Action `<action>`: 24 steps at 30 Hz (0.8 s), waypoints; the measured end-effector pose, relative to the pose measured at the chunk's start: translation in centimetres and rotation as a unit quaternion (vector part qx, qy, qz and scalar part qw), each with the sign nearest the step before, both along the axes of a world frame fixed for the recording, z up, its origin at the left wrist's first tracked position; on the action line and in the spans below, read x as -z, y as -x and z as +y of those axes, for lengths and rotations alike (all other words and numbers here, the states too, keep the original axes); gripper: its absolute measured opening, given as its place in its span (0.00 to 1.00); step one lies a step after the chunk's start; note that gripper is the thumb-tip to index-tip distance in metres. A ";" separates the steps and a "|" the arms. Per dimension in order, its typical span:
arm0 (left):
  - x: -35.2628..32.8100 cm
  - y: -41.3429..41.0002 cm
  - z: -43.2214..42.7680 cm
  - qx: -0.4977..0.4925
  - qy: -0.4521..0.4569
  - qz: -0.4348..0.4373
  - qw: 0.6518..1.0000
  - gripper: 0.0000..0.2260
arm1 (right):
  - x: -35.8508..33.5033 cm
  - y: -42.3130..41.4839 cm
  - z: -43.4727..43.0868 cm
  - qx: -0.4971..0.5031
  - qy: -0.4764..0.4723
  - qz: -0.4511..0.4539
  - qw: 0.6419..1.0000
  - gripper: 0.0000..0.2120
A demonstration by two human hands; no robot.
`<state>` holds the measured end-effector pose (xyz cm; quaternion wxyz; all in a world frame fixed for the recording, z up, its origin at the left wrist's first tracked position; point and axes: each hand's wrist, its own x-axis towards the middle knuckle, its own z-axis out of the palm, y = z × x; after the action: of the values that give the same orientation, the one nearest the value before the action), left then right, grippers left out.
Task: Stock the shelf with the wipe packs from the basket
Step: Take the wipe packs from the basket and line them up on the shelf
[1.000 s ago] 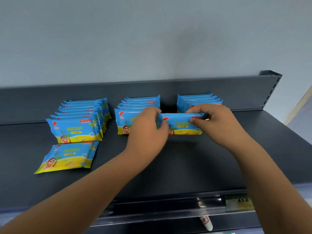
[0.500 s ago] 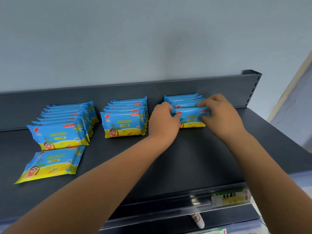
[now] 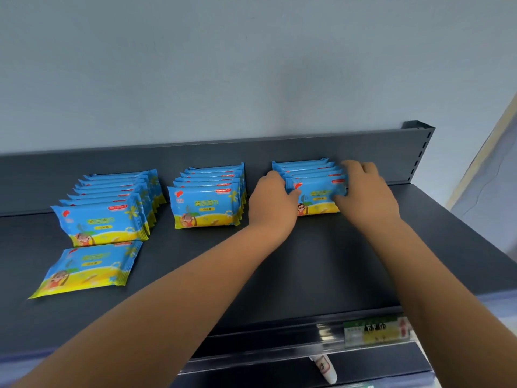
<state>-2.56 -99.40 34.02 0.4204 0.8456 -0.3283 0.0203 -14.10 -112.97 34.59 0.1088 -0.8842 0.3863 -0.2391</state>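
Head view, wipe pack [image 3: 319, 193] now fronting right row [image 3: 302, 165]

Held pack [image 3: 319, 196] now seemingly fronts right row [image 3: 305, 166].

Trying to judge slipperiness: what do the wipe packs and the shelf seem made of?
Wipe packs: thin plastic film, glossy, judging by highlights and crimped edges. Shelf: probably painted sheet metal, matte dark grey; the slotted upright suggests steel.
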 end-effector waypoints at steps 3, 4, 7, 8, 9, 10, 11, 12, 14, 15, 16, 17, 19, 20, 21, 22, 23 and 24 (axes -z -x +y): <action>-0.8 1.0 0.9 -0.003 -0.011 0.015 1.000 0.16 | -0.4 0.8 0.7 0.007 0.005 -0.014 1.000 0.34; -1.1 1.5 1.4 0.002 -0.016 0.019 1.000 0.17 | -0.5 1.2 1.3 0.015 0.012 -0.042 0.999 0.34; -2.0 3.1 4.0 0.023 -0.023 0.017 0.999 0.16 | -0.7 2.3 4.0 0.025 0.029 -0.146 0.988 0.27; -2.1 3.4 5.2 0.026 -0.029 0.009 0.999 0.15 | -0.6 2.3 5.1 0.014 0.029 -0.166 0.986 0.24; -2.0 3.7 6.3 0.024 -0.036 0.001 0.999 0.14 | -0.4 2.2 6.3 -0.004 0.024 -0.176 0.984 0.22; -1.8 3.8 7.6 0.017 -0.041 -0.002 0.999 0.14 | -0.1 2.0 7.4 -0.026 0.016 -0.177 0.984 0.20; -1.6 3.8 8.8 0.006 -0.042 0.002 0.999 0.13 | 0.2 1.6 8.6 -0.049 0.007 -0.173 0.984 0.19; -1.3 3.7 10.2 -0.009 -0.042 0.008 0.999 0.13 | 0.6 1.2 9.7 -0.072 -0.004 -0.168 0.983 0.16; -0.7 3.0 12.9 -0.055 -0.038 0.016 0.998 0.12 | 1.4 0.2 12.0 -0.119 -0.039 -0.159 0.979 0.10; -0.4 2.5 14.5 -0.085 -0.036 0.017 0.996 0.11 | 1.8 -0.4 13.2 -0.141 -0.061 -0.146 0.977 0.08; -0.2 1.9 16.2 -0.116 -0.033 0.020 0.992 0.10 | 2.1 -1.0 14.3 -0.158 -0.080 -0.125 0.976 0.07; -0.2 1.1 17.9 -0.148 -0.029 0.026 0.988 0.09 | 2.3 -1.8 15.5 -0.171 -0.098 -0.102 0.975 0.08; -0.3 -0.6 21.6 -0.208 -0.017 0.040 0.977 0.07 | 2.5 -3.4 17.8 -0.192 -0.124 -0.051 0.972 0.10; -0.3 -1.6 23.5 -0.239 -0.013 0.044 0.970 0.06 | 2.4 -4.4 19.1 -0.204 -0.132 -0.023 0.970 0.11; -0.2 -2.6 25.4 -0.268 -0.015 0.048 0.962 0.06 | 2.2 -5.4 20.4 -0.216 -0.134 0.004 0.967 0.13; -0.1 -3.8 27.2 -0.292 -0.021 0.053 0.955 0.07 | 2.0 -6.4 21.8 -0.226 -0.132 0.026 0.965 0.14; 0.2 -5.0 28.8 -0.306 -0.029 0.057 0.950 0.09 | 1.7 -7.5 23.1 -0.234 -0.133 0.042 0.962 0.16; 0.4 -6.2 30.3 -0.313 -0.039 0.064 0.947 0.11 | 1.5 -8.6 24.4 -0.238 -0.141 0.052 0.960 0.17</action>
<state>3.60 -69.09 33.61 0.3794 0.9212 -0.0196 0.0837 -5.51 -88.61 33.09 0.2659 -0.9375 0.1997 -0.1026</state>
